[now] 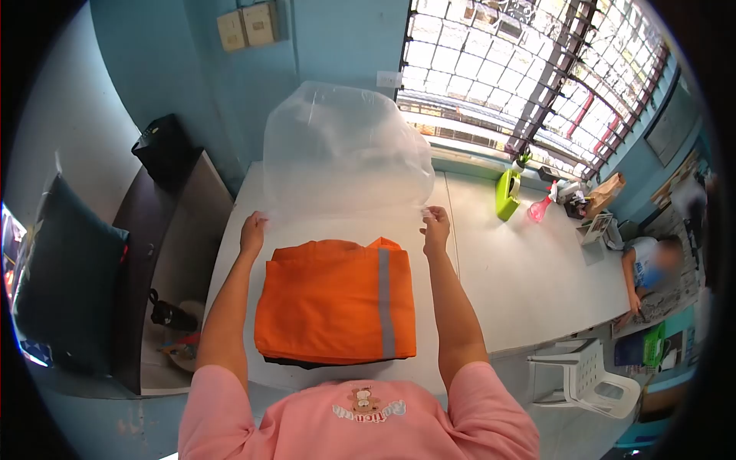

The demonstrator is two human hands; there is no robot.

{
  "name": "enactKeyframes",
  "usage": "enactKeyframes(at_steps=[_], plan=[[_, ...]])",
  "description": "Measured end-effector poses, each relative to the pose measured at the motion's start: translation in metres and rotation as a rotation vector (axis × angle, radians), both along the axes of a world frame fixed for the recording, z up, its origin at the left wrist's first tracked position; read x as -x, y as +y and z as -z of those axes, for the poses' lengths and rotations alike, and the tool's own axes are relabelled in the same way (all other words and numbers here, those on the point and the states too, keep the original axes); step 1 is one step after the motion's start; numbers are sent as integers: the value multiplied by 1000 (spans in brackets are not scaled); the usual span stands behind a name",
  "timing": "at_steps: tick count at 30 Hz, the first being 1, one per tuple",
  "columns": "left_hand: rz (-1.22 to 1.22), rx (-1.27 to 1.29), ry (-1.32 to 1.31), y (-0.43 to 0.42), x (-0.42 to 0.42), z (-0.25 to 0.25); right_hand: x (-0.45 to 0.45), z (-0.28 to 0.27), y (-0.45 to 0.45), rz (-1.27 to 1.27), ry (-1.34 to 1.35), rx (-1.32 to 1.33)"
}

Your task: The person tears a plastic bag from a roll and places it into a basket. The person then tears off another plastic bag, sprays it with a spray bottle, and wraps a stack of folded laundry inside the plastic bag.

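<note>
A clear plastic bag (345, 146), puffed out with air, stands over the far side of the white table (521, 284). My left hand (254, 232) pinches its near edge at the left corner. At the right corner, my right hand (435, 228) grips the same edge between thumb and fingers. Between my forearms lies a folded orange garment (322, 303) with a grey stripe, flat on the table close to my body. Something dark shows under its near edge. Neither hand touches the garment.
A green tape dispenser (507, 195) and a pink spray bottle (542, 205) stand by the window. A dark shelf (165, 253) borders the table's left. At right are a white plastic chair (586, 376) and another person (648, 264).
</note>
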State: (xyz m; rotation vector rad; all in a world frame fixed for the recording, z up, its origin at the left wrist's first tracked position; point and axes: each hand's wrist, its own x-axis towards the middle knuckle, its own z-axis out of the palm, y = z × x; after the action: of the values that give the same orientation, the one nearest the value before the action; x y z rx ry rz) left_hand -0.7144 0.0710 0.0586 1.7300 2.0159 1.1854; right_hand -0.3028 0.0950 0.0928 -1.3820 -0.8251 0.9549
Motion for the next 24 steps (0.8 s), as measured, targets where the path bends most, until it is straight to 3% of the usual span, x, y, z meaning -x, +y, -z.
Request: enactKeyframes(at_steps=[1,3,4,6,9,11,13,14,16,17,19,21,23,24], plan=[[2,20,2,-1,0,7,1,9,1,2,2,20],[-7,313,-431,-2,0,17,3,26,7,-87,308,-82],[-6,337,-429,1,-1,18,2,33,10,-118,324,-80],[-125,683,-658,1,0,15,4,46,13,-150,417,-82],[-89,789,-598,-6,-5,3,4,63,19,-172,523,-79],[-4,842,-729,-7,10,11,2,74,24,-197,547,-131],[-18,642,-679,-7,11,2,2,68,26,-212,513,-97],[-16,668,-663,-2,7,-4,4,63,27,-246,474,-84],[39,120,192,9,-7,-22,5,70,32,-293,424,-81],[50,140,202,17,-25,-37,6,74,37,-365,361,-98],[636,707,-361,29,-86,-57,9,82,40,-374,363,-87],[911,907,-285,40,-144,-51,12,85,42,-413,285,-70],[721,1254,-411,43,-192,-49,13,91,41,-389,248,-99],[718,1270,-406,46,-214,-50,12,89,39,-390,188,-58]])
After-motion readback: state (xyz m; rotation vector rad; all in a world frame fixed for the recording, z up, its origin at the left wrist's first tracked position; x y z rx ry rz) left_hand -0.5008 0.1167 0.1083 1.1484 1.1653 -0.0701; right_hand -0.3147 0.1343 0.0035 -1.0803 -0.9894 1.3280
